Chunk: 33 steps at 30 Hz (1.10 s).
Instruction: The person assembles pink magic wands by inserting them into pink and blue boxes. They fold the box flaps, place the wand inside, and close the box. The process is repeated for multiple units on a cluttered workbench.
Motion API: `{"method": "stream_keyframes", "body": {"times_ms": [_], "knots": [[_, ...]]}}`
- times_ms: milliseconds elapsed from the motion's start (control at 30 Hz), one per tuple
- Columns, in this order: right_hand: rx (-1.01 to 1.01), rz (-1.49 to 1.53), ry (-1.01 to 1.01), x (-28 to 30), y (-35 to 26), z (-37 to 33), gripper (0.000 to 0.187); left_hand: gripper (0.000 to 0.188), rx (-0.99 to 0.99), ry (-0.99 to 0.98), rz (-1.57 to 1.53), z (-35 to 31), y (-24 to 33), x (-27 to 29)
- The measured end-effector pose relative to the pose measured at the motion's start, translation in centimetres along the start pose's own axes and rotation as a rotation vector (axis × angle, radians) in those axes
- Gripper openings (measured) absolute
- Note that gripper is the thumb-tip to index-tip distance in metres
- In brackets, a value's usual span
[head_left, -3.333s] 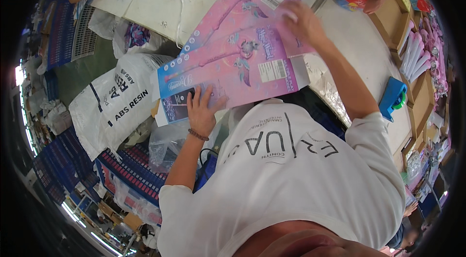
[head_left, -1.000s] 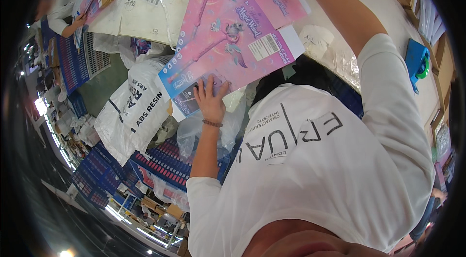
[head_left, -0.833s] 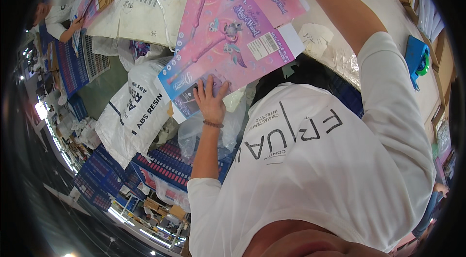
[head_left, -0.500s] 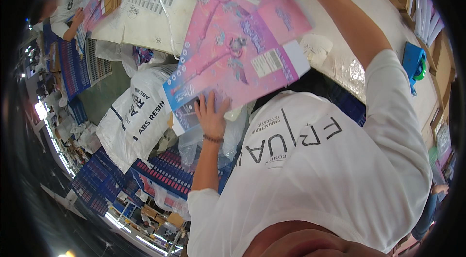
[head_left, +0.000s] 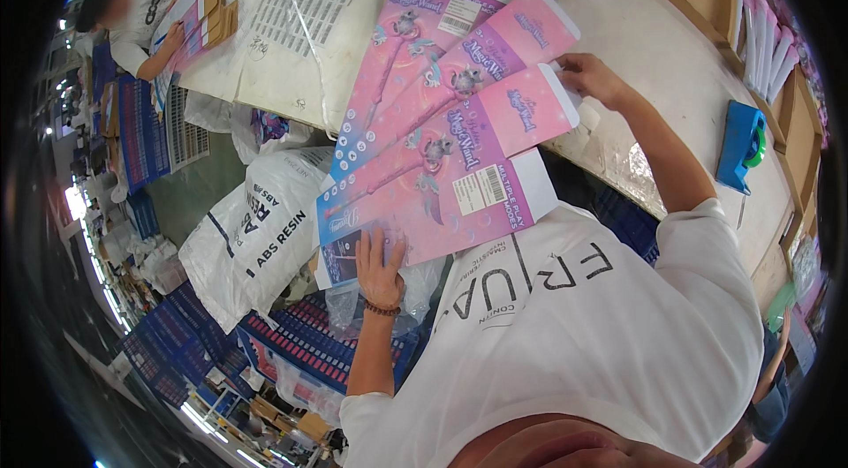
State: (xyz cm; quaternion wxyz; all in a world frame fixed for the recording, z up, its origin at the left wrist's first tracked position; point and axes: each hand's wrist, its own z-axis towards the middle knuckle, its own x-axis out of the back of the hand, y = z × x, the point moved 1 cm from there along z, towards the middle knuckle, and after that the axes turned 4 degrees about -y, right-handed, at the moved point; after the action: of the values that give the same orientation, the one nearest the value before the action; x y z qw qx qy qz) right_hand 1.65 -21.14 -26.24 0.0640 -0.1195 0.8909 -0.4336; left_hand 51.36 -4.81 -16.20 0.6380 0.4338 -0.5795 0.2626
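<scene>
Several flat pink and purple toy-wand cartons (head_left: 415,128) are fanned over one another in front of me, printed with a wand and winged figures. Across the lower left end of the nearest carton (head_left: 473,163) lies my left hand (head_left: 380,272), its fingers stretched out and slightly apart on the blue printed part. My right hand (head_left: 596,79) is at the far right end of this carton, fingers bent and closed at its edge by the top flap. The right fingertips are partly hidden there.
A pale table (head_left: 627,35) carries a blue tape dispenser (head_left: 740,148) on the right and a sheet of small labels (head_left: 300,4). Left of the cartons sits a white printed sack (head_left: 256,225). Blue crates (head_left: 309,335) stand below. A co-worker (head_left: 146,18) handles cartons at upper left.
My right hand has come from the far edge of the table toward me, to the near carton's right end. The cartons are now spread wider, and the left hand has shifted slightly nearer.
</scene>
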Motion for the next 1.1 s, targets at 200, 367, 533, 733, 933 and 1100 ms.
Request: {"method": "stream_keyframes", "body": {"times_ms": [200, 367, 533, 733, 933, 1100], "knots": [[0.092, 0.175, 0.092, -1.0, 2.3, -1.4, 0.036, 0.066, -0.006, 0.012, -0.044, 0.1, -0.1, 0.2], [0.137, 0.202, 0.198, -0.7, 0.1, -0.1, 0.039, 0.061, 0.091, 0.153, -0.015, 0.4, -1.6, 2.1], [0.165, 0.450, 0.173, -1.2, -2.8, 2.1, 0.039, 0.047, 0.171, 0.294, 0.084, 2.0, -2.7, 3.5], [0.201, 1.044, 0.160, -3.4, -1.3, 2.6, 0.054, 0.050, 0.221, 0.345, -0.012, 5.5, -1.4, 3.1], [-0.080, 0.862, -0.115, -12.1, 3.9, -1.5, 0.058, 0.059, 0.125, -0.003, 0.060, 9.3, 3.5, -1.7], [-0.026, 0.757, -0.440, -15.2, 4.5, -5.3, 0.073, 0.050, -0.011, -0.078, 0.052, 10.7, 7.4, -3.7]]}}
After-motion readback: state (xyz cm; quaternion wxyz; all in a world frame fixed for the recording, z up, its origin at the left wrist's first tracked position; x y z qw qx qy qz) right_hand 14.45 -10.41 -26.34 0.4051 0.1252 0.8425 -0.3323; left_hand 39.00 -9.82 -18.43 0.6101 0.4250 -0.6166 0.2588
